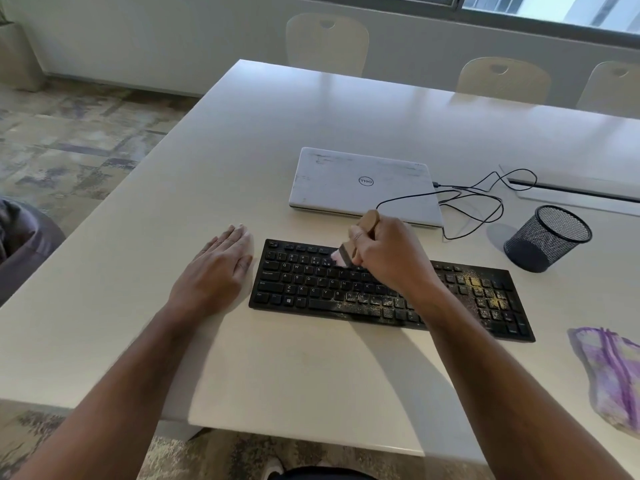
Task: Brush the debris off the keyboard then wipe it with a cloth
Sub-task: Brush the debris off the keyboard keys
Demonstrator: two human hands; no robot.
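The right hand curls its fingers around a small wooden-handled brush, bristles touching the black, crumb-dusted keyboard just below. The left hand lies flat, fingers straight, on the white worktop beside it.

White table stands on mottled grey-beige carpet, three pale chairs along its far side beneath a daylit window in a white wall.

An office meeting room: a long white table fills the frame, cream chairs lined along its far side under a window at upper right, patterned carpet at left, a closed laptop at centre.
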